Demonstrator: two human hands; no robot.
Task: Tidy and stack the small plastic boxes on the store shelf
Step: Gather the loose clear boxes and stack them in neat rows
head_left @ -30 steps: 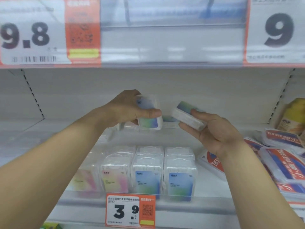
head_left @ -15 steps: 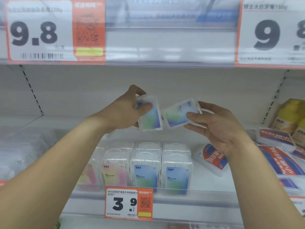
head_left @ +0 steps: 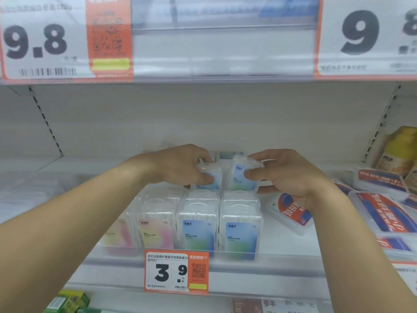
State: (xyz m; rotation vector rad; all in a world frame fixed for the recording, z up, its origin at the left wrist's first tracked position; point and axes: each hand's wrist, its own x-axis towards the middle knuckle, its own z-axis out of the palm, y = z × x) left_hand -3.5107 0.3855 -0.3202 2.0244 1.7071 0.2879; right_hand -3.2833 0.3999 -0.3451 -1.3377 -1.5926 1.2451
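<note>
Left hand point(head_left: 180, 164): fingers curled over top of left box point(head_left: 208, 176), thumb under its front face; clear plastic, blue label, upright. Right hand point(head_left: 286, 175): fingers and thumb pinching right box point(head_left: 242, 177) at its right edge; same make, blue-green label facing out, tilted slightly. Both boxes side by side between the hands, touching or nearly so; cannot tell which. Directly below the grips: front row point(head_left: 198, 222) of like boxes standing upright on shelf point(head_left: 282, 251), two pink-yellow labels left, two blue labels right; held boxes just above the blue pair, contact unclear. Behind the grips: edge of another box point(head_left: 229, 154) with blue-green top. Below right hand: flat pack point(head_left: 291, 213), red and blue label, lying askew. Further right of right hand: more flat packs point(head_left: 383, 208); yellow pouch point(head_left: 401, 150) beyond. Below row, on shelf edge: price tag point(head_left: 176, 273) marked 3.9. Above: tags marked 9.8 point(head_left: 65, 37) and 9 point(head_left: 367, 35), blurred.
</note>
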